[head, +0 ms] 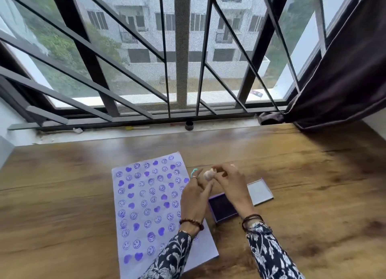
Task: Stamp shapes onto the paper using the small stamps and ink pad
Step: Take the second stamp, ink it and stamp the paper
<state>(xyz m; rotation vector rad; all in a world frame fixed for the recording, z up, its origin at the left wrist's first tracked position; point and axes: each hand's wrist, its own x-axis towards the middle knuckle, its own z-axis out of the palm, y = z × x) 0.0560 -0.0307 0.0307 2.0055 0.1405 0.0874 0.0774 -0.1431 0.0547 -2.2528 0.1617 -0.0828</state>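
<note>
purple ink fills the open ink pad (222, 209), which sits on the wooden table (62, 195) beside the paper (146, 205); its lid (260, 191) lies just right of it. smiley faces and hearts cover the sheet. above the pad, the left hand (194, 199) and right hand (229, 182) meet around a small pale stamp (208, 174), fingers pinching it; a teal stamp (194, 171) shows just behind the left fingers. barred window (181, 49) and dark curtain (344, 80) stand behind.

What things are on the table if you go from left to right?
Stamped paper → left hand → small pale stamp held up between both hands → open ink pad → right hand → ink pad lid.
</note>
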